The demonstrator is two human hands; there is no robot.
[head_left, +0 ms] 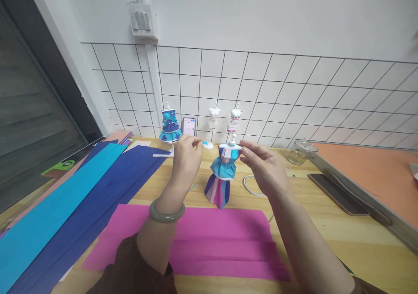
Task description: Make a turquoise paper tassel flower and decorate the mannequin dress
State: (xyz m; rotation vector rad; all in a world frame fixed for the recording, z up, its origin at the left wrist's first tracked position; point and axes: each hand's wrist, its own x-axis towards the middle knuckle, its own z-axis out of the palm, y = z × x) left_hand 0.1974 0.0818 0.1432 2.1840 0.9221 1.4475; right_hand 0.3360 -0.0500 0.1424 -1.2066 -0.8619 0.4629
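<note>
Here we are at the wooden table (382, 237), and the small dressed mannequin (224, 168) stands right between the two hands, nearer the right one, just beyond the magenta sheet (225, 228). Over on the left, blue and turquoise sheets (107, 185) fan out, and behind them a mannequin in a tiered blue dress (170, 128) stands beside an upright phone (189, 126). Now the left hand (188, 155), bangle on the wrist, is raised clear of the mannequin, thumb and fingertips drawn together; a tiny blue scrap (205, 143) shows right at the tips, though whether it is gripped I cannot tell. In the middle, the mannequin is upright: white neck knob on top, a bodice in purple, pale pink and turquoise, a puffed turquoise peplum at the hips, and below it a flared skirt with panels of purple, pale pink, magenta and blue. Two white mannequins (214, 116) stand behind. And on the right, the right hand (266, 165) has its thumb and forefinger closed on the shoulder edge, the other fingers loosely bent, with a white ring (250, 187) lying just beside it, and a glass cup (298, 154) and a dark phone (338, 194) further out.
</note>
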